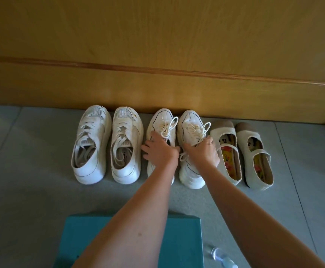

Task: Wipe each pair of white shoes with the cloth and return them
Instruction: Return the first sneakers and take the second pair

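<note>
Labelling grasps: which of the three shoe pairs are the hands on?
The middle pair, with cream laces: left hand and right hand each hold one shoe. Mesh-toed sneakers and strapped flats sit ungripped.

Whites, creams and one teal
The left sneakers (92, 132) were white with grey mesh toes; the middle sneakers (188, 120) were white with dark seam lines and cream laces (167, 126). The flats (245, 139) were cream with tan toe caps (223, 123), their insoles (230, 161) printed with red and yellow flowers. The floor (32, 171) was grey, the wall panel (157, 45) golden brown, the box (185, 238) teal.
</note>
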Action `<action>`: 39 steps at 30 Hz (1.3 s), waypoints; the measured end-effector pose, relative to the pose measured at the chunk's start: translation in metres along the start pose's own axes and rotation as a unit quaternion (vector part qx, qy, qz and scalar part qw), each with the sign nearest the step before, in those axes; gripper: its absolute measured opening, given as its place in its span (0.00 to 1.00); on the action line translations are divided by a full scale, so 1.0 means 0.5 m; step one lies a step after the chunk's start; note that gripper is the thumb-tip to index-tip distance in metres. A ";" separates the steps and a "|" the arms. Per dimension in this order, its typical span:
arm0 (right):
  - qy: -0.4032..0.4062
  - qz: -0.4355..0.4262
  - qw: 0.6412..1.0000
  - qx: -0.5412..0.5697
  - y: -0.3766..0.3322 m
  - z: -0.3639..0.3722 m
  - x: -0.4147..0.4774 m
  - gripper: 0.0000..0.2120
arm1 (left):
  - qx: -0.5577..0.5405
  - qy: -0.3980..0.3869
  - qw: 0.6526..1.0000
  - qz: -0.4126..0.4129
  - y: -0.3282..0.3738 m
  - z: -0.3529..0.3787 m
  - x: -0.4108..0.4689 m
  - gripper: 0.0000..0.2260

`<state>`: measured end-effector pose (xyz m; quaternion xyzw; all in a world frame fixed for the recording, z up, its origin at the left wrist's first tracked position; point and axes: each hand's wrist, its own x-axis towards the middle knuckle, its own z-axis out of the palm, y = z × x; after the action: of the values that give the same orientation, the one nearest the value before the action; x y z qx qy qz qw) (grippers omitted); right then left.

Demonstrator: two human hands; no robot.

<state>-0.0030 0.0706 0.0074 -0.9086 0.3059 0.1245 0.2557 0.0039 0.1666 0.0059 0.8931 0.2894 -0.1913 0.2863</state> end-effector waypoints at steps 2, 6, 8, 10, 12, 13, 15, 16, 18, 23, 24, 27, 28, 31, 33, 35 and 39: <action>0.027 -0.022 0.999 0.016 -0.008 -0.007 -0.004 0.41 | -0.013 -0.033 0.999 -0.006 0.000 -0.020 0.012 0.41; 0.093 -0.087 0.991 0.044 -0.052 -0.026 -0.030 0.38 | -0.016 -0.054 0.997 0.051 -0.008 -0.109 0.040 0.26; 0.100 -0.120 0.986 0.053 -0.090 -0.031 -0.048 0.34 | -0.016 -0.050 0.994 0.094 -0.010 -0.175 0.058 0.23; 0.096 -0.157 0.981 0.067 -0.139 -0.024 -0.069 0.31 | 0.014 -0.017 0.991 0.131 -0.018 -0.250 0.084 0.22; 0.064 -0.183 0.977 0.083 -0.191 -0.005 -0.094 0.29 | 0.027 0.031 0.989 0.139 -0.040 -0.314 0.113 0.20; 0.041 -0.191 0.977 0.088 -0.214 0.008 -0.107 0.30 | 0.038 0.063 0.988 0.134 -0.059 -0.336 0.129 0.22; -0.028 -0.191 0.978 0.082 -0.253 0.044 -0.131 0.33 | 0.065 0.114 0.985 0.111 -0.113 -0.363 0.154 0.29; -0.069 -0.178 0.979 0.067 -0.269 0.066 -0.140 0.35 | 0.068 0.116 0.987 0.089 -0.143 -0.366 0.165 0.33; -0.132 -0.133 0.982 0.035 -0.290 0.111 -0.151 0.39 | 0.057 0.090 0.994 0.036 -0.200 -0.357 0.181 0.38; -0.180 -0.041 0.983 -0.006 -0.303 0.181 -0.158 0.47 | -0.018 0.025 0.999 -0.021 -0.269 -0.298 0.192 0.45; -0.175 -0.035 0.984 -0.009 -0.303 0.191 -0.159 0.49 | -0.034 0.023 0.999 -0.021 -0.270 -0.287 0.190 0.45; -0.138 -0.041 0.989 -0.021 -0.300 0.215 -0.165 0.51 | -0.026 0.041 0.999 -0.025 -0.269 -0.259 0.183 0.43; -0.126 -0.045 0.991 -0.023 -0.299 0.220 -0.168 0.52 | -0.018 0.045 0.998 -0.031 -0.269 -0.254 0.182 0.43; -0.112 -0.043 0.993 -0.021 -0.296 0.229 -0.170 0.54 | -0.019 0.052 0.998 -0.040 -0.273 -0.250 0.185 0.44; -0.117 -0.031 0.992 -0.019 -0.293 0.231 -0.169 0.53 | -0.024 0.054 0.998 -0.039 -0.278 -0.249 0.185 0.44; -0.111 -0.023 0.994 -0.014 -0.291 0.232 -0.167 0.47 | -0.028 0.066 0.997 -0.033 -0.283 -0.248 0.183 0.43; -0.091 -0.023 0.996 -0.002 -0.280 0.227 -0.173 0.40 | -0.041 0.083 0.995 -0.029 -0.293 -0.243 0.176 0.42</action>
<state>0.0082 0.2697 -0.0002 -0.9011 0.2598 0.2009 0.2830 0.0004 0.3761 -0.0048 0.8845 0.3460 -0.1123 0.2921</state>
